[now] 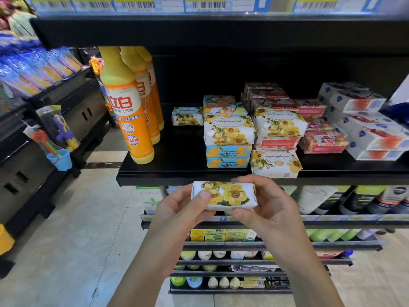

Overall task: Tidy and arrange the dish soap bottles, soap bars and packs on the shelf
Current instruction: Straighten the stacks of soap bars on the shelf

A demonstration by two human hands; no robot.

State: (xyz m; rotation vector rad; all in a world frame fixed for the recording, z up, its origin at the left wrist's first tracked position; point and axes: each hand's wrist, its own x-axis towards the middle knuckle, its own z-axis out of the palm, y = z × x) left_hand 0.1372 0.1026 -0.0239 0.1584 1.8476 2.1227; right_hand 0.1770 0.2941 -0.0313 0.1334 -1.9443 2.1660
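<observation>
Hands: left hand [188, 204] and right hand [267, 202] are both gripping a white paper-wrapped soap bar with yellow flowers [224, 196] by its ends | Where: just in front of the black metal shelf [177, 171] | Why: probably turning it to match the flowery bars already there
</observation>
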